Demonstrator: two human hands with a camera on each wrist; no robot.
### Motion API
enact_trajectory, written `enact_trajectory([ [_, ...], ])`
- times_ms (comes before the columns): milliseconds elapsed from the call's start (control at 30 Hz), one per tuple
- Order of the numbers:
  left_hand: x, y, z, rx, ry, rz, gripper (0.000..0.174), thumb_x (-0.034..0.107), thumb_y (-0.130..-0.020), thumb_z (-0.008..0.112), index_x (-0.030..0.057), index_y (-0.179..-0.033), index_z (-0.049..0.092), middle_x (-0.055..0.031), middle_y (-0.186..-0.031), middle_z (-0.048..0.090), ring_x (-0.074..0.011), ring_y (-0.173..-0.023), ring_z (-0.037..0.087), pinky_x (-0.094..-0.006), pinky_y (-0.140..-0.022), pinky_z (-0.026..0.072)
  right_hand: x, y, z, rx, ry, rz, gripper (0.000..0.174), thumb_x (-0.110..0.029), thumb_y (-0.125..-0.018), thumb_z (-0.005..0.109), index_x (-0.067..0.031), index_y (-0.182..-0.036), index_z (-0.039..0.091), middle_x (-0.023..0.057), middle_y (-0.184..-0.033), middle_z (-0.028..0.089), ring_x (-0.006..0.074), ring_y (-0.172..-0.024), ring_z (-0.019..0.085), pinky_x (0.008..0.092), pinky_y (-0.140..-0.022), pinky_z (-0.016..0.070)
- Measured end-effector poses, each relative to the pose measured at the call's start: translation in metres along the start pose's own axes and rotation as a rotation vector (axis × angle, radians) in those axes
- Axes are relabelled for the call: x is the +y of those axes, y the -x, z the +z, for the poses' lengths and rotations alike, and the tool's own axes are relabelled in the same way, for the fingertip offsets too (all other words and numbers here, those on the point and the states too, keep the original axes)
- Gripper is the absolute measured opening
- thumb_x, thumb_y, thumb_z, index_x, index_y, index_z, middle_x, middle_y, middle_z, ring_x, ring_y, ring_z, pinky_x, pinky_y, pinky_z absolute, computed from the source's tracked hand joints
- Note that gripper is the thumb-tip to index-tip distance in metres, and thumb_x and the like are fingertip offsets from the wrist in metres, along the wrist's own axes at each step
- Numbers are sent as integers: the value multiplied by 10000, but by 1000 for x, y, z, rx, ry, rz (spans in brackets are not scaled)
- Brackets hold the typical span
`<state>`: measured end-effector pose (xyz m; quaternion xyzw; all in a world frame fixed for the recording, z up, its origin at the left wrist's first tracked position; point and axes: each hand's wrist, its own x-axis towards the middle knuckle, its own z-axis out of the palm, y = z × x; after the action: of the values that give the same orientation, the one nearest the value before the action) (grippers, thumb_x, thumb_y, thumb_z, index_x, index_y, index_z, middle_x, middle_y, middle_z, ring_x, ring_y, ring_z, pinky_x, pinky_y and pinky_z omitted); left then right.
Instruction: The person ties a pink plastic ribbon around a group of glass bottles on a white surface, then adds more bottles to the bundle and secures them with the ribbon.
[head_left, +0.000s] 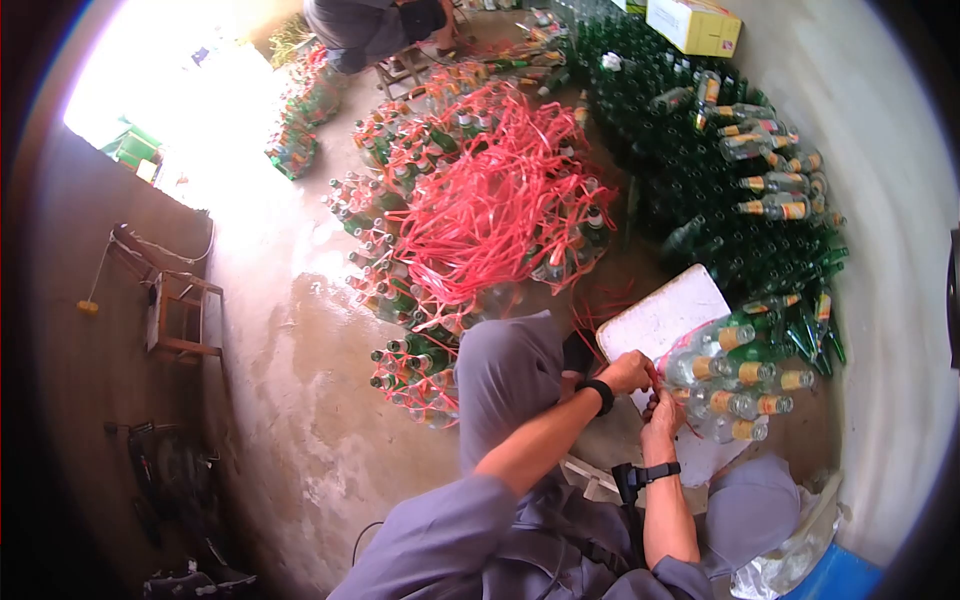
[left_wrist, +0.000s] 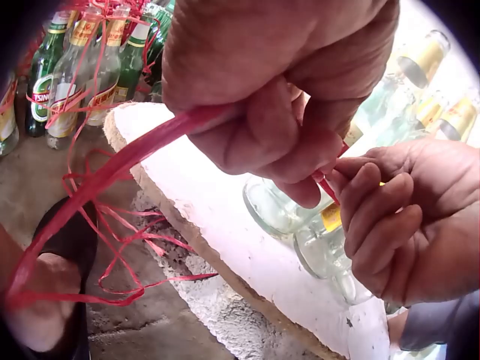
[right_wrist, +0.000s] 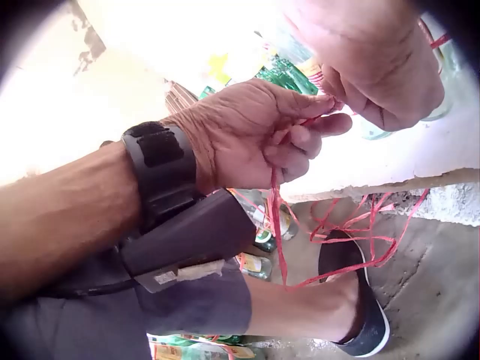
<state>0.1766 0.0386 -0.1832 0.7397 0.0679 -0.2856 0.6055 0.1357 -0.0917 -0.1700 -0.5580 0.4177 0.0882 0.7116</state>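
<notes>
I sit with both hands over a white foam board. On it lie several clear glass bottles with yellow labels. My left hand pinches a red plastic strap between thumb and fingers. My right hand pinches the same strap right beside it, close to the bottle bottoms. In the right wrist view the strap hangs from my left hand down toward the floor, and my right hand fills the top right.
A big heap of bottles bundled with red strap covers the floor ahead. Green bottles are stacked along the right wall under a yellow box. Another person sits at the far end. A wooden stool stands left. My black sandal is below the board.
</notes>
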Motion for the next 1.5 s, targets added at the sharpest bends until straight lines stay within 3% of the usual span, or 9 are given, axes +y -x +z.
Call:
enact_trajectory([
  [33, 0, 0, 1, -5, 14, 15, 173, 73, -762, 668, 47, -907, 759, -56, -714, 708, -128, -530, 606, -284, -464, 484, 0, 0, 0, 18, -40, 20, 142, -107, -827, 712, -83, -738, 604, -24, -623, 530, 54, -456, 451, 198, -369, 294],
  [367, 1, 5, 6, 33, 125, 4, 156, 81, -767, 659, -8, -876, 724, -73, -701, 691, -133, -542, 593, -292, -490, 487, -1, -3, 1, -39, -97, 67, 122, -123, -867, 698, -88, -786, 613, -42, -656, 541, 37, -474, 434, 175, -380, 287],
  [600, -19, -4, 13, 34, 502, -136, 77, 82, -792, 648, 13, -788, 680, -33, -621, 594, -112, -479, 470, -290, -415, 340, 5, 13, -2, -161, -66, 69, 89, -203, -892, 652, -133, -843, 631, -76, -666, 517, 17, -516, 416, 163, -408, 301],
  [700, -16, -2, 16, 79, 554, -139, 96, 79, -737, 648, 5, -682, 672, -62, -535, 529, -145, -445, 455, -338, -392, 302, 13, 5, -5, -151, -123, 125, 54, -182, -893, 651, -128, -884, 650, -80, -683, 502, 33, -542, 429, 182, -426, 309],
  [800, -9, 3, 13, 65, 495, -151, 105, 101, -787, 641, 35, -706, 648, -22, -582, 531, -107, -483, 441, -296, -416, 298, 15, 0, -6, -204, -235, 186, 38, -154, -899, 647, -126, -916, 667, -78, -705, 493, 48, -572, 443, 197, -448, 318],
  [1000, 0, 7, 13, 96, 479, -213, 120, 107, -781, 649, 36, -686, 635, -14, -570, 512, -104, -474, 422, -302, -409, 273, 22, -15, -11, -327, -384, 251, 65, -182, -937, 623, -130, -937, 662, -78, -719, 506, 44, -586, 440, 187, -480, 333],
  [1333, -6, 5, 19, 128, 500, -193, 138, 124, -798, 636, 30, -697, 641, -21, -565, 511, -104, -464, 408, -296, -406, 278, 26, -25, -12, -339, -386, 238, 75, -171, -967, 603, -107, -957, 641, -58, -756, 561, 30, -567, 421, 161, -472, 329],
  [1433, -10, 0, 23, 166, 514, -198, 126, 127, -795, 638, 19, -734, 661, -33, -569, 529, -115, -461, 436, -302, -404, 302, 26, -29, -10, -311, -394, 262, 54, -155, -965, 604, -116, -939, 629, -61, -733, 541, 31, -553, 414, 160, -459, 325],
  [1500, -12, -2, 25, 215, 439, -158, 136, 134, -785, 648, 3, -790, 687, -57, -610, 589, -137, -502, 509, -312, -438, 380, 27, -32, -9, -287, -386, 263, 53, -152, -958, 612, -126, -913, 621, -65, -712, 521, 33, -540, 406, 164, -451, 320],
])
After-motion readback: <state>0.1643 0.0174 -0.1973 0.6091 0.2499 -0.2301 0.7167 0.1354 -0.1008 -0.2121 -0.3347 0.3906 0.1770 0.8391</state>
